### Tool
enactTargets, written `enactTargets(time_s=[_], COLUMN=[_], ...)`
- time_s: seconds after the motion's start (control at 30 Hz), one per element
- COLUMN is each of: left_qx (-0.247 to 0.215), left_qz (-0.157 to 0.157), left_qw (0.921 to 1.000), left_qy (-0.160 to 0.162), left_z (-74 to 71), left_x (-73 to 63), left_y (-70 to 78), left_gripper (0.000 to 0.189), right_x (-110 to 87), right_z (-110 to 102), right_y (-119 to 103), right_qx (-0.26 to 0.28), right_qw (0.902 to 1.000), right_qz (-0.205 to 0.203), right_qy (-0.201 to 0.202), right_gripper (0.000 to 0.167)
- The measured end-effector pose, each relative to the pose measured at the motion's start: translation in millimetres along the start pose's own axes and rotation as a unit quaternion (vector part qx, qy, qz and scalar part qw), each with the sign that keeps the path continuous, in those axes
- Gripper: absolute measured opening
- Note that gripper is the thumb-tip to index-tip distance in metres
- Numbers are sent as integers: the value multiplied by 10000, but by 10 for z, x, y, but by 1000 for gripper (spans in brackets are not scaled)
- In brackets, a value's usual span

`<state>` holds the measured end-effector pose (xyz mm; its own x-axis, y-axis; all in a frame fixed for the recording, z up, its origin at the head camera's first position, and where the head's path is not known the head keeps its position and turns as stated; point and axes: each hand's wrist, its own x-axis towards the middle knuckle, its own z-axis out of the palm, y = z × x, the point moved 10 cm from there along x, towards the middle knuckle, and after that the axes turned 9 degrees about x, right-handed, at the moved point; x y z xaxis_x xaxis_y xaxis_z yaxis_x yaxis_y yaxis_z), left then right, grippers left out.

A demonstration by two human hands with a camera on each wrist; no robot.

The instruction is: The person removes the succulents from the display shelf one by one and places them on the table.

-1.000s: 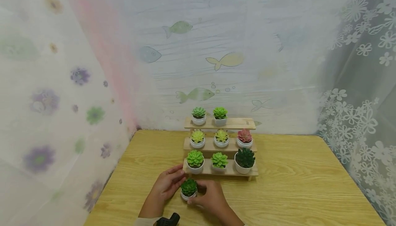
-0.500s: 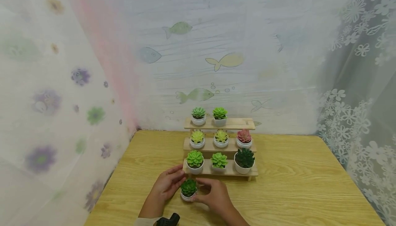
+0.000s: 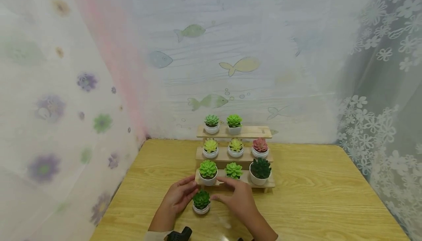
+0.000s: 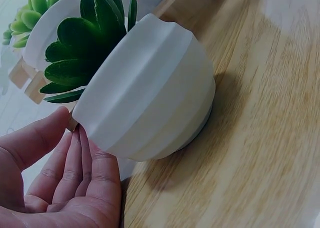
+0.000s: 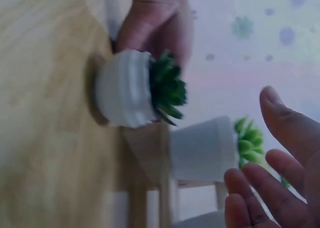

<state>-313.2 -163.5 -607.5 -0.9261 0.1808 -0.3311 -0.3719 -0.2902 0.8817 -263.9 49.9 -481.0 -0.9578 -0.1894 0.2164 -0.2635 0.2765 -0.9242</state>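
Observation:
A dark green potted succulent (image 3: pixel 201 201) in a white ribbed pot stands upright on the table before the lowest tier of a three-tier wooden plant stand (image 3: pixel 252 131). My left hand (image 3: pixel 177 196) pinches the front left corner of the stand's lowest board between thumb and fingers; the left wrist view shows this grip beside the white pot (image 4: pixel 150 93). My right hand (image 3: pixel 240 199) is just right of that succulent, thumb and fingers spread, holding nothing. In the right wrist view, the right hand (image 5: pixel 280 183) lies apart from the pot, with relaxed fingers.
Several potted succulents fill the stand: light green (image 3: pixel 208 170) and very dark green (image 3: pixel 261 169) on the lowest tier, a red one (image 3: pixel 260 145) on the middle. Two stand on top. The wooden table (image 3: pixel 316 197) extends both sides; printed curtains (image 3: pixel 204 61) hang behind.
My right hand has let go of the dark green succulent's pot and drawn off to the right and slightly forward. The pot stays in place, and my left hand keeps its grip.

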Motion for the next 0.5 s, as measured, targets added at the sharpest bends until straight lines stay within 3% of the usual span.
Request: enactTargets(time_s=[0.23, 0.5], left_qx=[59, 28], left_qz=[-30, -163], left_qw=[10000, 9999], left_qy=[58, 49], left_z=[-18, -17], left_x=[12, -11], left_y=[-2, -9], left_gripper=[50, 53], right_x=[137, 235], right_z=[-181, -407], right_y=[-263, -549], right_qx=[5, -327], right_qw=[9994, 9907], right_qz=[-246, -890], right_qy=[250, 972], right_gripper=[55, 53])
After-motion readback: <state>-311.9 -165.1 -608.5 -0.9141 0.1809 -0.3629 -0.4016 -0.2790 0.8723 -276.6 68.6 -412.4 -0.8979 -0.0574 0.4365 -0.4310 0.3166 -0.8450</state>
